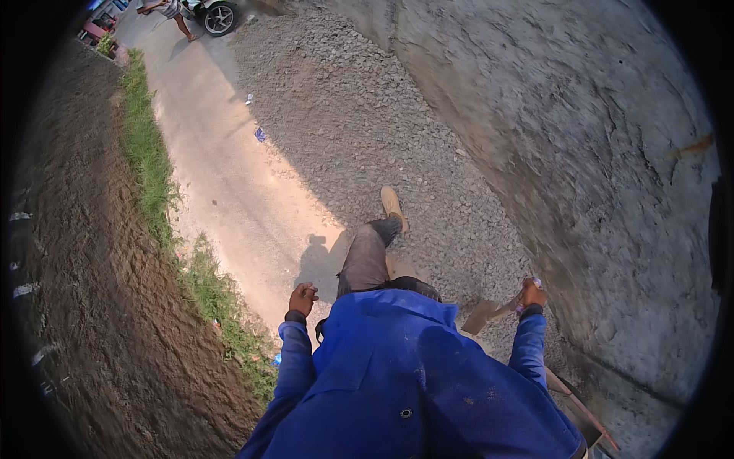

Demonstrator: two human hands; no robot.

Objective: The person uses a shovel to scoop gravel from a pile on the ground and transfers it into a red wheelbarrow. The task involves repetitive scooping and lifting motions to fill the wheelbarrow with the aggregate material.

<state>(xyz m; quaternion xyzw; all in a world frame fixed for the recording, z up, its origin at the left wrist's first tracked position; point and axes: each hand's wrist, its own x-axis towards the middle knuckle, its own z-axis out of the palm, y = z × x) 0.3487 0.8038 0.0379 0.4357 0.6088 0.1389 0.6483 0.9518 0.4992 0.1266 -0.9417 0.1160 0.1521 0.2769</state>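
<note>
My right hand (532, 293), at the right of my body, is closed round the handle of a trowel (480, 315). Its flat, dull blade points left over the gravel, and part of the handle is covered by my fingers. On the other side, my left hand (304, 298) hangs with its fingers loosely bent and a little apart, with nothing seen in it. Blue sleeves cover both arms. One beige shoe (391, 205) is forward on the gravel.
A rough grey wall (566, 130) runs along my right, beside a gravel strip (367, 115). Left of it lie a sunlit path (222, 191), grass (149, 145) and brown earth (92, 268). Far ahead are a motorbike wheel (220, 19) and a person's leg (185, 27). Litter (260, 135) lies on the path.
</note>
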